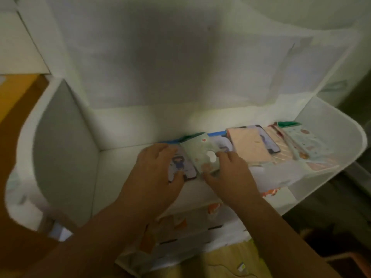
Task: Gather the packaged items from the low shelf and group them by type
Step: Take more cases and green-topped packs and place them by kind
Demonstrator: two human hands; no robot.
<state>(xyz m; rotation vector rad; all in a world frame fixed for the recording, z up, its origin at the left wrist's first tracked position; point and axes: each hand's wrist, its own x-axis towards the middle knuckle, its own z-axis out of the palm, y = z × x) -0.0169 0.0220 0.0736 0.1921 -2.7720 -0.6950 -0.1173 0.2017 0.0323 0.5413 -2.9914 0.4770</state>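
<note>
1. Left hand (154,169): fingers curled over a dark-edged figure-print pack (181,167), thumb at its near edge.
2. Right hand (230,171): fingers and thumb pinch a pale green pack (200,151).
3. Both packs lie on the white shelf (124,167); pink packs (251,145) lie further right.
4. Print too blurred to read.

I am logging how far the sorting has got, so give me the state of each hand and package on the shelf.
left hand: grips the package with the figure print
figure-print package: lying on the shelf, held
right hand: pinches the pale green package
pale green package: tilted up, held
pink package: lying flat, untouched
dotted package: leaning at the right, untouched
shelf: still holds packages
</note>
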